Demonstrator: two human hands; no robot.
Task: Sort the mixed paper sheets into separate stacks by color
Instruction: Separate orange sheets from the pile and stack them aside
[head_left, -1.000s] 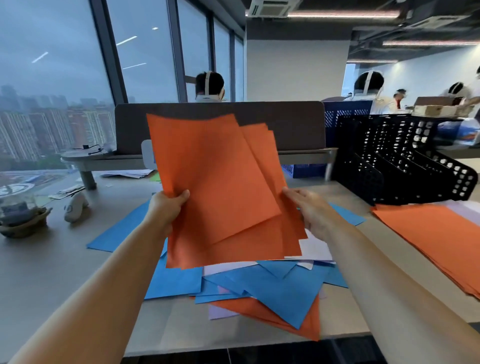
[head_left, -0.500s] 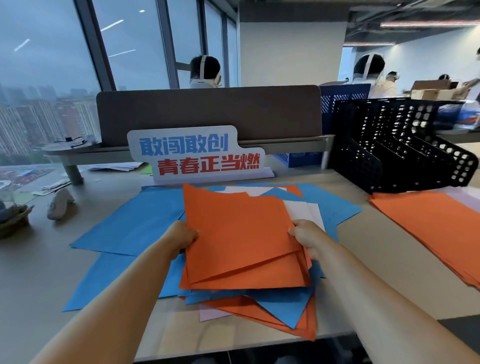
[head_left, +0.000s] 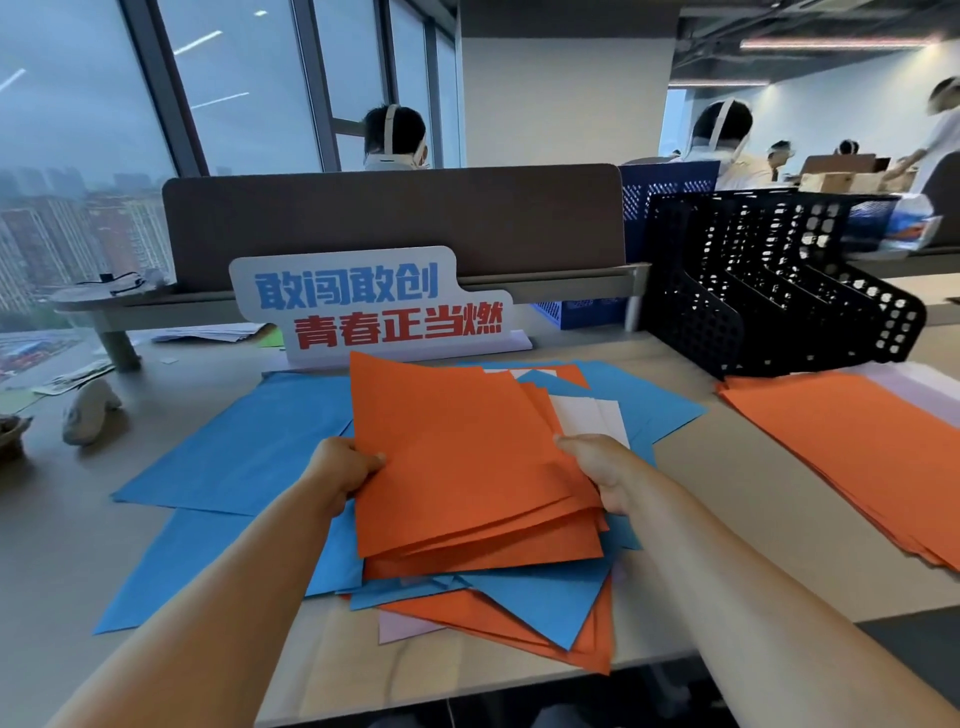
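Observation:
A bundle of orange sheets (head_left: 457, 467) lies low over the mixed pile in front of me. My left hand (head_left: 340, 473) grips its left edge, thumb on top. My right hand (head_left: 597, 473) grips its right edge. Under the bundle lie blue sheets (head_left: 249, 447), white sheets (head_left: 587, 415), more orange sheets (head_left: 519, 623) and a pale lilac sheet (head_left: 400, 626) near the desk's front edge. A separate stack of orange sheets (head_left: 841, 452) lies on the desk to the right.
A black perforated file rack (head_left: 769, 291) stands at the back right. A white sign with blue and red characters (head_left: 374, 306) stands behind the pile, before a brown divider (head_left: 395, 218). A small white object (head_left: 88, 410) lies at left. People sit beyond.
The orange bundle, held upright a second ago, has come down flat over the pile, uncovering the sign. Both hands kept their hold and the sheets have drawn closer together.

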